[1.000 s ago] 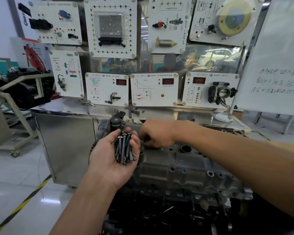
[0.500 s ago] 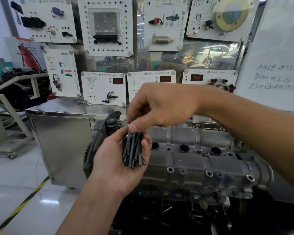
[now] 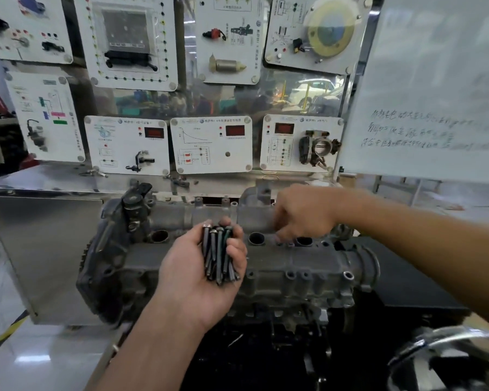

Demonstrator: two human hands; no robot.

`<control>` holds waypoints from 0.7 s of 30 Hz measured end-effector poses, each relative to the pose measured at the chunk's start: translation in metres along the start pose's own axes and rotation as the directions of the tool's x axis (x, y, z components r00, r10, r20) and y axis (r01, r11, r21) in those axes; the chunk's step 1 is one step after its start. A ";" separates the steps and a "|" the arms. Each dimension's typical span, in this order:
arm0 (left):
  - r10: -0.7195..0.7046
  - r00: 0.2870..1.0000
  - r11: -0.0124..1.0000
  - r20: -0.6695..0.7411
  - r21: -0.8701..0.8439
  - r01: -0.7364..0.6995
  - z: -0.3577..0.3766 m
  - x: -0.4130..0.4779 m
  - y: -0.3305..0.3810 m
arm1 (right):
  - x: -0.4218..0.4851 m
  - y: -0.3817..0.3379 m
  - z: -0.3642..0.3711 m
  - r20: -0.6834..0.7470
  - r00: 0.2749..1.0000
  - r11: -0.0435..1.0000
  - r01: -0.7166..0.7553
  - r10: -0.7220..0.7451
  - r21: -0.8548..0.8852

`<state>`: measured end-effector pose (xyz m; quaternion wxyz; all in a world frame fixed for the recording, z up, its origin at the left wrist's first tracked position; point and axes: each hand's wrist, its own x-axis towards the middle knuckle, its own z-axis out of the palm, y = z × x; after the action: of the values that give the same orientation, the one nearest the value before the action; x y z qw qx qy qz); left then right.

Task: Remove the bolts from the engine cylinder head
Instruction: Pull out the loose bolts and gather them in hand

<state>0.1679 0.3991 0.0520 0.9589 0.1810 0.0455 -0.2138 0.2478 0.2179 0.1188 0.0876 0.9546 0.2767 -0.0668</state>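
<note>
Bolts, long dark metal, fill left hand grip; right hand grip at cast cylinder head unclear.

bolts: dark bundle in left hand | cylinder head: grey, beneath

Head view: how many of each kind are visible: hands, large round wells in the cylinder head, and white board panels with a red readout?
Hands: 2, the left hand gripping a bundle of bolts, the right hand at the cylinder head
Large round wells: 3 in view
Panels with a red readout: 3
Total: 8
</note>
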 end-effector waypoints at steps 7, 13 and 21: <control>-0.012 0.999 0.999 -0.030 0.037 0.013 -0.001 0.011 -0.008 | 0.015 -0.011 0.017 -0.030 0.998 0.972 0.045 -0.053 -0.229; 0.006 0.999 0.999 -0.048 0.053 -0.003 0.001 0.012 -0.010 | -0.033 0.004 -0.056 -0.393 0.917 0.979 0.136 -0.066 0.152; -0.167 0.982 0.965 0.089 0.217 0.145 0.062 0.042 -0.099 | -0.118 -0.005 0.008 -0.464 0.871 0.932 0.019 0.163 0.362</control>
<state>0.1640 0.2763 0.0702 0.9157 0.2653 -0.0145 -0.3016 0.1455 0.1595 0.1308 -0.1561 0.9501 0.2367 0.1301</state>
